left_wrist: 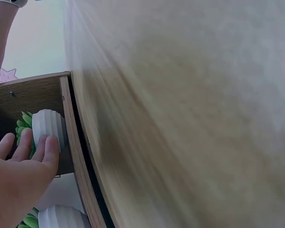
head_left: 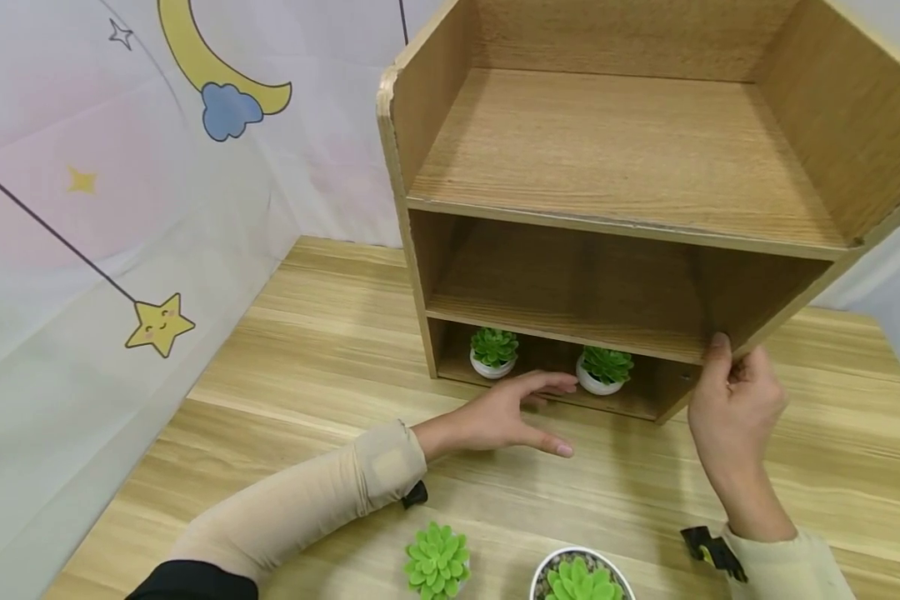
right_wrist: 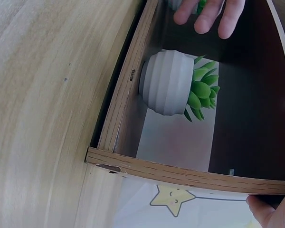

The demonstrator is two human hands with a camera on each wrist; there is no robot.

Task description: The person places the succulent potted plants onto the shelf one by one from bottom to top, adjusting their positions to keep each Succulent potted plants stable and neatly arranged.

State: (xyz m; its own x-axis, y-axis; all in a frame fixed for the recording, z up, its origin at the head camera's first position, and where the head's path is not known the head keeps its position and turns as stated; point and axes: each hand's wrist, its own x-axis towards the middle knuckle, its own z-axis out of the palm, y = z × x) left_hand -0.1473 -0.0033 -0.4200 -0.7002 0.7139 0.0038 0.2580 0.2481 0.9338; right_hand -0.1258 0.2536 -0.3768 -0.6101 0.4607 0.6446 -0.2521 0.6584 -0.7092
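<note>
wooden shelf (head_left: 630, 142): my right hand (head_left: 738, 412) is gripping its right side; my left hand (head_left: 506, 412), fingers apart, is hovering beside far-right succulent (head_left: 602, 375). that and far-left succulent (head_left: 493, 354) are sitting in the bottom compartment; near-left succulent (head_left: 437, 560) and near-right succulent (head_left: 581, 582) are sitting outside. likely half done.

The left forearm (head_left: 307, 500) slants up toward the left hand (head_left: 502, 412), its wrist (head_left: 435, 435) nearly straight. That hand's fingers (head_left: 551, 382) extend, slightly bent, toward the right hand (head_left: 738, 408), the thumb (head_left: 546, 439) spread well apart from them. The right hand, well apart from the left, grips with curled fingers, thumb pointing upward, the right forearm (head_left: 787, 571) below it.
</note>
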